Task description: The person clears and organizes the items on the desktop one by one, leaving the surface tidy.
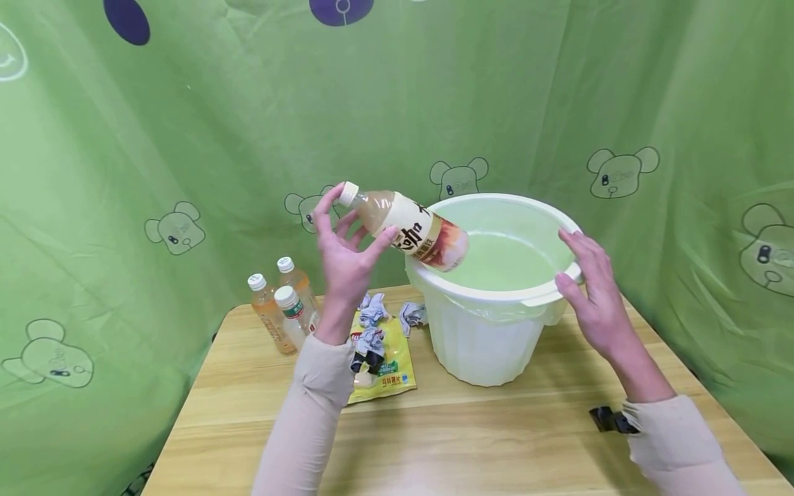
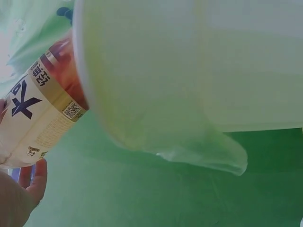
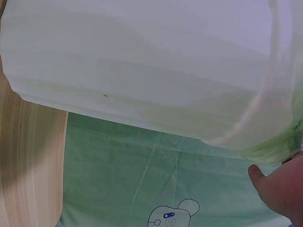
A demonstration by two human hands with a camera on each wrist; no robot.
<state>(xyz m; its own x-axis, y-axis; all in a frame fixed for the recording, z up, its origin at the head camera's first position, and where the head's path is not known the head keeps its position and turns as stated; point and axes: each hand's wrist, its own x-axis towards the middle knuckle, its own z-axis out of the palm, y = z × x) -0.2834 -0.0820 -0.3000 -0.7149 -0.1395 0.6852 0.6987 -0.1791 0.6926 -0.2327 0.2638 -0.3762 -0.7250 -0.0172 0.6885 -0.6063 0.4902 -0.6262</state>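
Note:
My left hand (image 1: 346, 269) grips a plastic bottle (image 1: 414, 233) with a white cap and a cream and orange-red label. The bottle is tilted, its cap up to the left and its base overlapping the left rim of a white bin (image 1: 480, 337). In the left wrist view, the bottle's base (image 2: 71, 71) meets the bin's edge. With its thumb and fingers about the right side of the bin's rim, my right hand (image 1: 592, 300) holds the bin, which has a thin translucent liner (image 2: 213, 153) folded over its rim.
Left of the bin stand two orange-drink bottles (image 1: 271, 318) and a clear bottle (image 1: 296, 320) with a white cap. Several crumpled papers (image 1: 373, 313) lie by and on a yellow snack bag (image 1: 397, 358). A green curtain (image 1: 384, 103) hangs behind the wooden table (image 1: 236, 420).

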